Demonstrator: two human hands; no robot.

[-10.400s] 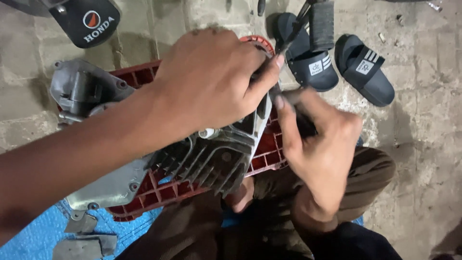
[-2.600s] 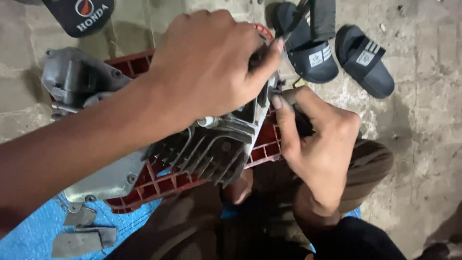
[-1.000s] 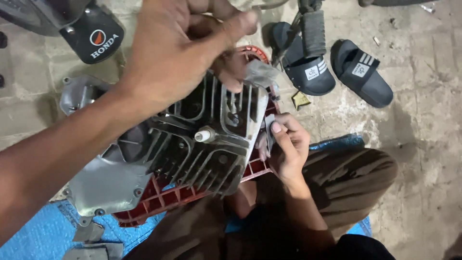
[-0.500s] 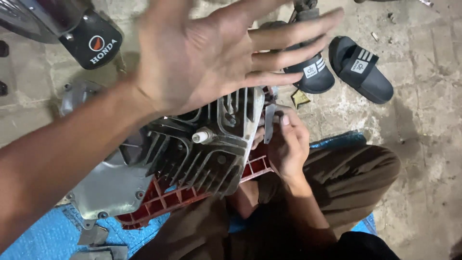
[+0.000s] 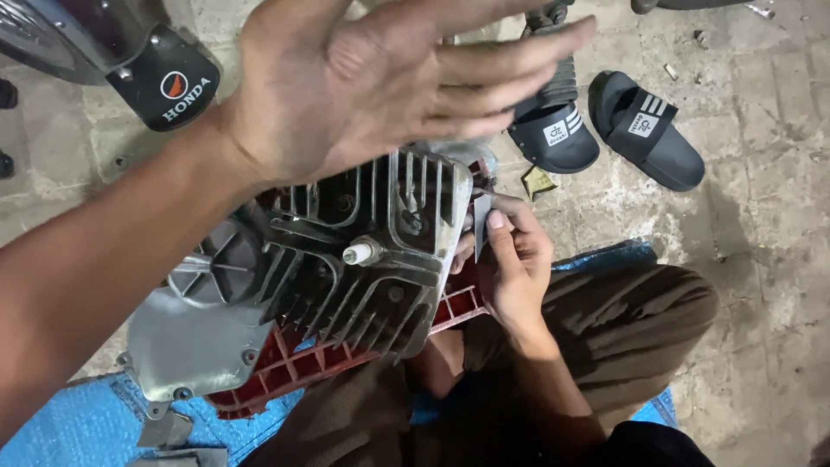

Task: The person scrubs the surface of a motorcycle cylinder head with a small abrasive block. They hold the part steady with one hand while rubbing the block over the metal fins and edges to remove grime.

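The grey finned metal engine block (image 5: pixel 346 268) lies tilted on a red plastic crate (image 5: pixel 285 372) over the person's lap, propped up within reach, its long axis running lower left to upper right and its white spark plug (image 5: pixel 363 252) pointing up at us. The left hand (image 5: pixel 380 86) hovers above it, fingers spread and holding nothing, while the right hand (image 5: pixel 510 259) pinches a thin grey blade (image 5: pixel 481 220) upright against the block's right edge.

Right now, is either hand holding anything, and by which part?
The right hand pinches a small grey blade near its lower end, beside the engine. The left hand is open, holding nothing.
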